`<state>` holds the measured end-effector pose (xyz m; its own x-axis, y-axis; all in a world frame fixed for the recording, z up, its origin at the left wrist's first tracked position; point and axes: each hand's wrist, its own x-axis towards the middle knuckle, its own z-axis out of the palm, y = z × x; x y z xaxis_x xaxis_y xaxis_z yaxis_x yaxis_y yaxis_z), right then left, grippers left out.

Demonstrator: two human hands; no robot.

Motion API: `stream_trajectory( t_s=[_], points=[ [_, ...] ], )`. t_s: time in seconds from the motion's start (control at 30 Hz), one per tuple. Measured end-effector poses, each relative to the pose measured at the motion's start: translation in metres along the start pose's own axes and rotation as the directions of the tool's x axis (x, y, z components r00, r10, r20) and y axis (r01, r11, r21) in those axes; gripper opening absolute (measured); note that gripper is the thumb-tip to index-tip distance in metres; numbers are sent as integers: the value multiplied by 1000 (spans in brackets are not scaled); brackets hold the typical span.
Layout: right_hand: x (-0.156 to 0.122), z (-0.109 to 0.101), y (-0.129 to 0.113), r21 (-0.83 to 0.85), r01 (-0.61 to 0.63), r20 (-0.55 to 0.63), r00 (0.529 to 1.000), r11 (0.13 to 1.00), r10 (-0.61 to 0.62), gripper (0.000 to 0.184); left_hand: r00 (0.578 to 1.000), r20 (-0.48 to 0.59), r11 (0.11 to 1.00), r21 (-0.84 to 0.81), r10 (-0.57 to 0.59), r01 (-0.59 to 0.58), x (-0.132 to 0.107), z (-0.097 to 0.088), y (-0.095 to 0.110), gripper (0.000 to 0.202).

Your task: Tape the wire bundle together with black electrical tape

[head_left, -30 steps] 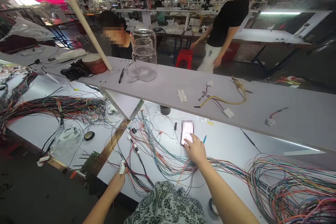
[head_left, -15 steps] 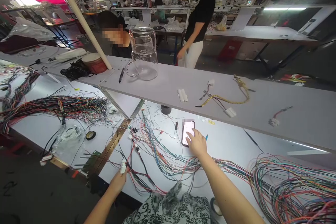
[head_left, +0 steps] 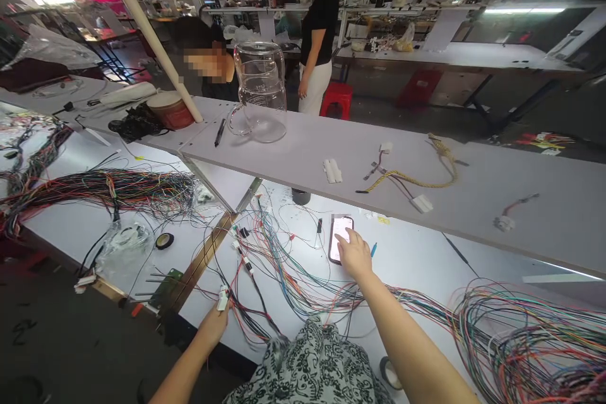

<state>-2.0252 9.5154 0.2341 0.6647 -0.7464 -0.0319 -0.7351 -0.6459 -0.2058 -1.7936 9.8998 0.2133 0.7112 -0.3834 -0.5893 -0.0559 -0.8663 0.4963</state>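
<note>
My right hand [head_left: 355, 255] reaches forward over the white table and rests its fingers on the lit screen of a phone [head_left: 339, 233] that lies flat there. Its fingers are loosely curled with one fingertip on the screen. My left hand [head_left: 215, 322] is at the table's near edge, closed on a small white connector [head_left: 222, 298] at the end of a bundle of coloured wires [head_left: 279, 265]. The wires spread across the table between both hands.
A raised shelf [head_left: 307, 151] crosses above the table with a glass jug [head_left: 260, 88], a pen, white connectors and a yellow braided cable [head_left: 411, 180]. Big wire bundles lie at far left [head_left: 95, 192] and right [head_left: 530, 341]. One person sits behind the shelf, another stands.
The standing person in black walked from right to left behind the shelf. My right hand shifted slightly on the phone screen. My left hand kept its hold on the connector.
</note>
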Motion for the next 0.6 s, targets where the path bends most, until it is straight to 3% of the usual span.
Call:
stream_trajectory(
  t_s=[0.37,0.6],
  points=[
    [1,2,-4,2,21,13,1000,1000,-21,35,1000,-2,1000,1,1,-1,-3,-1,3,42],
    [-15,0,-3,6,20,13,1000,1000,-20,34,1000,-16,1000,8,-1,1,-5,-3,8,42]
  ],
)
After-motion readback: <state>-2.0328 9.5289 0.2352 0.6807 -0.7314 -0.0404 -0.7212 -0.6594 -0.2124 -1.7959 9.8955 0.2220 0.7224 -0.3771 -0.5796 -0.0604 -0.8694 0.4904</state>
